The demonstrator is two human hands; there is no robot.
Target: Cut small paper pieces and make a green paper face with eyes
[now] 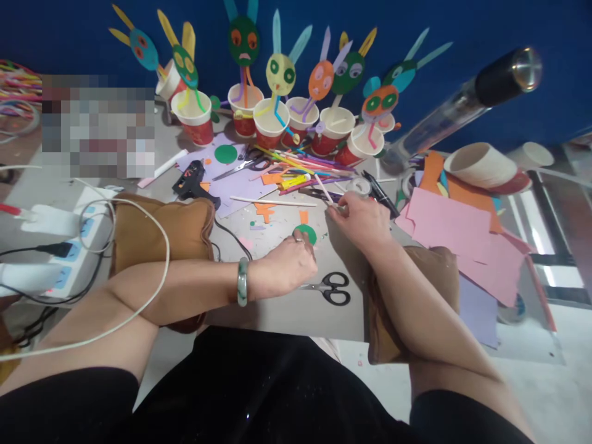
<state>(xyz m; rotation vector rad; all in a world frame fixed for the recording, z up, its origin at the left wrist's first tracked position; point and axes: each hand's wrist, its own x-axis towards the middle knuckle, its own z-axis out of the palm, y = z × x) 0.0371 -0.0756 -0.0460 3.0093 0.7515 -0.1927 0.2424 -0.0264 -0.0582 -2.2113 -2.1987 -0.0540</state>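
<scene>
My left hand (pixel 289 266) is closed over the table, its fingers curled beside a green paper circle (pixel 306 234); what it grips, if anything, is hidden. Further right, my right hand (pixel 361 219) pinches a thin light pink stick (pixel 322 187) near its lower end. Black-handled scissors (pixel 335 288) lie just below my left hand, their blades partly covered by it. A white stick (pixel 272 201) and small orange paper scraps (pixel 265 213) rest above the green circle. Colored sticks (pixel 309 163) are piled beyond my hands, near a roll of tape (pixel 361 187).
Paper cups (pixel 271 126) holding paper-faced figures line the back. A black glue gun (pixel 193 182) is at left, with a power strip (pixel 78 246) and cables. Pink paper sheets (pixel 451 222) and a tall clear bottle (pixel 439 126) stand or lie at right. Brown cushions (pixel 161 231) sit under my forearms.
</scene>
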